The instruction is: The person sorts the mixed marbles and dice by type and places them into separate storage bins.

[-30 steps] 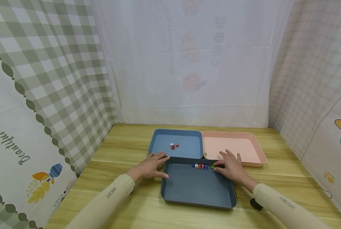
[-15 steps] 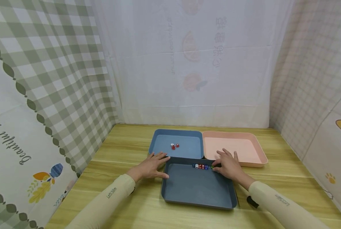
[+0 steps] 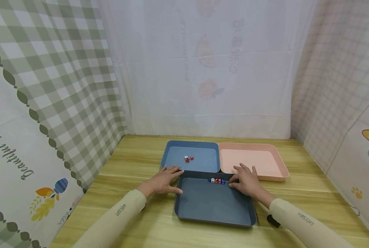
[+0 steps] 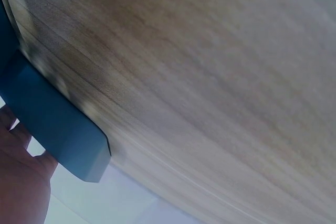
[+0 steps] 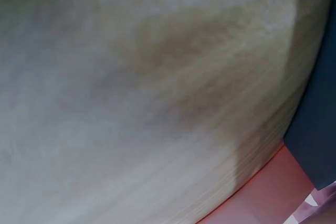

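My right hand (image 3: 247,182) is over the right part of the dark blue-grey tray (image 3: 215,203), pinching a small green die (image 3: 229,184) between thumb and fingertip. Most of that die is hidden by the fingers. Just left of it, a row of several dice (image 3: 217,181) in white, red and blue lies along the tray's far wall. My left hand (image 3: 162,181) lies with spread fingers at the tray's left rim, thumb over the edge. In the left wrist view, part of the left hand (image 4: 23,177) shows beside the tray wall (image 4: 58,121).
Behind the dark tray stands a blue tray (image 3: 203,150) with three dice (image 3: 188,159), two red and one white. A pink tray (image 3: 258,155) adjoins it on the right. All stand on a wooden table (image 3: 134,151) with cloth hung around it.
My right hand has shifted slightly left with the green die, closer to the row's blue end. The left hand stays at the rim.
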Demonstrator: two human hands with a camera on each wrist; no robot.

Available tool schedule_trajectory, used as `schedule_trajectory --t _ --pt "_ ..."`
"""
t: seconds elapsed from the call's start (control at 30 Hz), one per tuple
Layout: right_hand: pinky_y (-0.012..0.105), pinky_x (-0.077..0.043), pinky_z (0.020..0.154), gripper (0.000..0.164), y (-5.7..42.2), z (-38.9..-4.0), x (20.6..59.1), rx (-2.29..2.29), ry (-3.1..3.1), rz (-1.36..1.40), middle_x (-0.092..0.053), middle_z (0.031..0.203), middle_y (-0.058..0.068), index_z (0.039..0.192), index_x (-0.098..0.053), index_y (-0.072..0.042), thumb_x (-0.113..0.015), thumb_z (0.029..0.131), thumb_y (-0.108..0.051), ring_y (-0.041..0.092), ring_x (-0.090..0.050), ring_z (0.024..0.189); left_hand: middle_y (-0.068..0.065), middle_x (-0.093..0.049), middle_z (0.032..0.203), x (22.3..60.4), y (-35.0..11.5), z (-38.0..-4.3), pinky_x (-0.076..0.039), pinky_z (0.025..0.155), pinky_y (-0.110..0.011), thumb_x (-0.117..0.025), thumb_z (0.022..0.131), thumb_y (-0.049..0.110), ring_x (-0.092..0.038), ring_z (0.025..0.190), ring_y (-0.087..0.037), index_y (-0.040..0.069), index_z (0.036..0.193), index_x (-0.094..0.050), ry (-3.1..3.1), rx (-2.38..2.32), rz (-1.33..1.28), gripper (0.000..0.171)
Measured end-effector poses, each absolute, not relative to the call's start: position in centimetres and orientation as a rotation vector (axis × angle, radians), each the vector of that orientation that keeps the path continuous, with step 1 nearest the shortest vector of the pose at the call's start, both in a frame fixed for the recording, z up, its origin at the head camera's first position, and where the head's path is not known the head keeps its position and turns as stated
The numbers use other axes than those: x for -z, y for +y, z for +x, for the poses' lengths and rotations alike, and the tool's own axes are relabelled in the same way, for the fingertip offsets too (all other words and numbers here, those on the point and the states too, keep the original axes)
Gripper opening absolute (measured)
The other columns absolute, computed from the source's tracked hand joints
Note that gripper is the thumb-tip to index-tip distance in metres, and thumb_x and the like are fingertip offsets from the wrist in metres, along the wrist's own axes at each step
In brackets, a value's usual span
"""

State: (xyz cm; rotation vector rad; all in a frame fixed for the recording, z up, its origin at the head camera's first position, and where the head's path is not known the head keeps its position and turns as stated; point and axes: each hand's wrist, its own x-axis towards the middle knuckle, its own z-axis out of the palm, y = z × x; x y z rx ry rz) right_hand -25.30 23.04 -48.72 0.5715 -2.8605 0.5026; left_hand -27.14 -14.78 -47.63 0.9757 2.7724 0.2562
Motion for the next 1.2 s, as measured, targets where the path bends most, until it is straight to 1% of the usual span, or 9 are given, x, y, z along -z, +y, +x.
schedule_trajectory --t 0.17,0.4,0.83,1.2 --pt "0.079 -0.007 0.103 0.007 23.1 -25.2 48.6 -0.551 -2.840 0.557 -0.056 0.134 0.026 0.077 -0.078 -0.021 -0.086 0.077 -0.022 0.051 -0.033 0.136 -0.010 -0.021 0.164 47.5 -14.8 -27.1 -0.009 0.119 -0.055 -0.058 0.087 0.068 -0.012 0.151 -0.027 0.019 0.158 -0.029 2.776 -0.267 0.990 0.091" --pt "0.077 -0.005 0.105 0.006 23.3 -25.3 48.6 -0.646 -2.840 0.529 -0.054 0.137 0.025 0.083 -0.080 -0.017 -0.084 0.079 -0.021 0.050 -0.031 0.138 -0.010 -0.021 0.163 47.6 -14.8 -27.1 -0.008 0.119 -0.056 -0.058 0.088 0.067 -0.012 0.151 -0.027 0.019 0.158 -0.030 2.776 -0.276 1.003 0.090" --pt "0.077 -0.009 0.105 0.006 23.0 -25.5 47.4 -0.805 -2.773 0.533 -0.054 0.136 0.028 0.085 -0.080 -0.014 -0.082 0.081 -0.017 0.053 -0.032 0.136 -0.008 -0.020 0.164 47.6 -14.8 -27.1 -0.007 0.119 -0.054 -0.058 0.087 0.068 -0.011 0.151 -0.026 0.020 0.159 -0.028 2.781 -0.264 0.982 0.091" --pt "0.076 -0.006 0.106 0.010 23.5 -26.1 46.9 -0.967 -2.747 0.495 -0.049 0.139 0.032 0.091 -0.080 -0.009 -0.077 0.086 -0.017 0.055 -0.026 0.138 -0.010 -0.022 0.163 47.6 -14.7 -27.0 -0.009 0.119 -0.056 -0.059 0.087 0.067 -0.013 0.151 -0.028 0.019 0.158 -0.031 2.782 -0.280 0.992 0.090"
